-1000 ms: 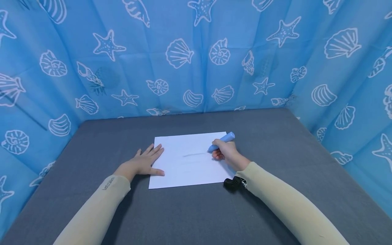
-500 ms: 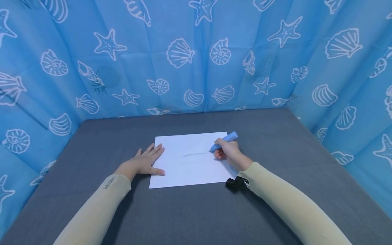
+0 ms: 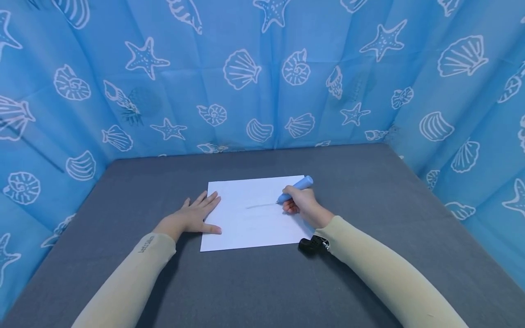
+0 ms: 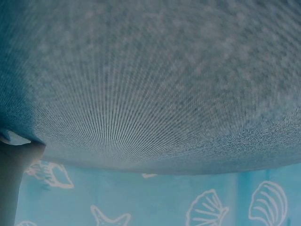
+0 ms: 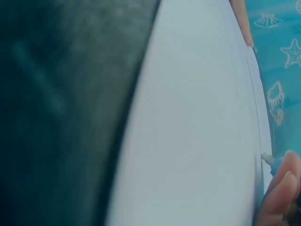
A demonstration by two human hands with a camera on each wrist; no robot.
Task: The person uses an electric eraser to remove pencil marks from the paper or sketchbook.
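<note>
A white sheet of paper lies on the grey tabletop. My left hand rests flat on its left edge with the fingers spread. Near the paper's right side my right hand grips a blue marker, tilted with its tip down at the sheet. A thin faint line runs leftward from the tip across the middle. In the right wrist view the marker's pale tip shows beside my curled fingers. The left wrist view catches only a sliver of my left hand.
A grey cloth covers the table. Behind and at both sides hangs a blue curtain with white shells and starfish. A black device sits at the right wrist, by the paper's lower right corner.
My right hand and the marker moved slightly right, then back left along the line. My left hand has stayed in place on the paper.
</note>
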